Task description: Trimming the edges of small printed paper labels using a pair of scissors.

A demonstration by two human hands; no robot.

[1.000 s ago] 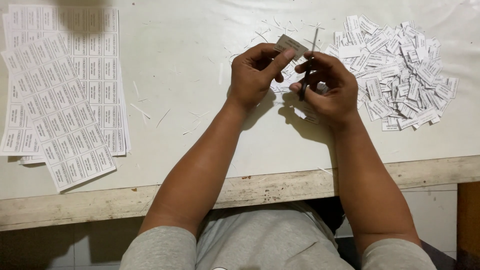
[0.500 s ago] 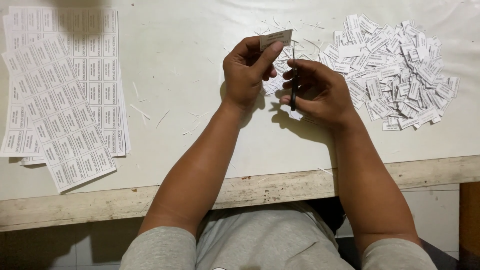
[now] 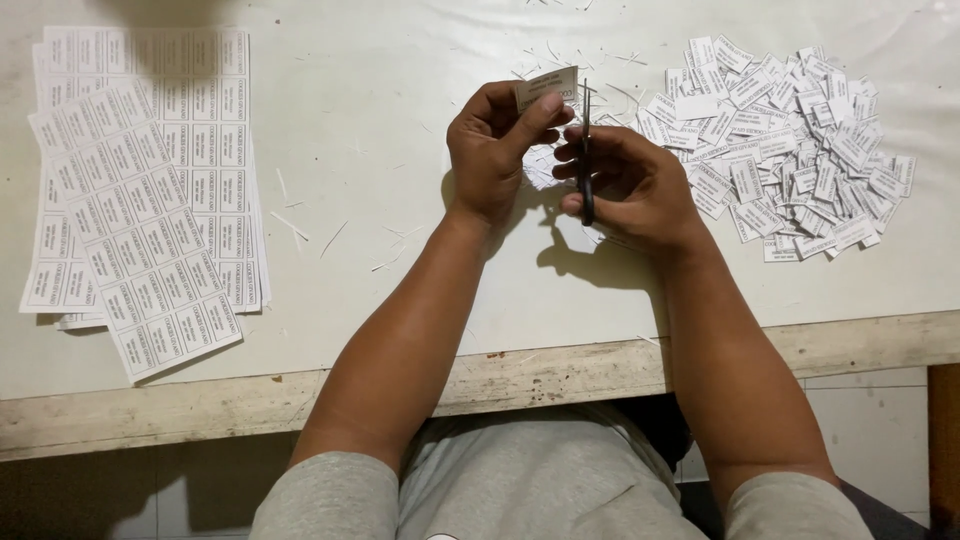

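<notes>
Left hand [image 3: 492, 150] pinches a small paper label [image 3: 546, 88] between thumb and forefinger, thumb tip pressed on its lower edge, remaining fingers curled in behind. Right hand [image 3: 628, 185] is closed around scissors [image 3: 586, 150]: fingers wrapped through the dark handles, blades pointing up toward the far edge of the desk [image 3: 380, 110]. Blades look nearly together; cannot tell whether they're fully closed. Blade tips sit just beside the label's right edge, touching or almost, too fine to call.

Pose: both forearms come up from the near edge, converging toward desk centre. Left wrist straight, hand tilted so the back faces the camera. Right wrist bent slightly inward, knuckles toward the left hand. Both hands raised a bit off the surface, shadows underneath them.

Label is held up above the desk, mid-width, toward the far edge, directly over a few loose cut pieces.

Around:
- pile of cut labels [image 3: 790, 150] at the far right, just beside the right hand
- uncut label sheets [image 3: 150, 190] stacked at the left edge, fanned, well apart from both hands
- thin paper slivers [image 3: 335, 238] scattered between sheets and hands
- worn wooden rim [image 3: 520, 380] along the near edge, grey-clothed lap below it
</notes>
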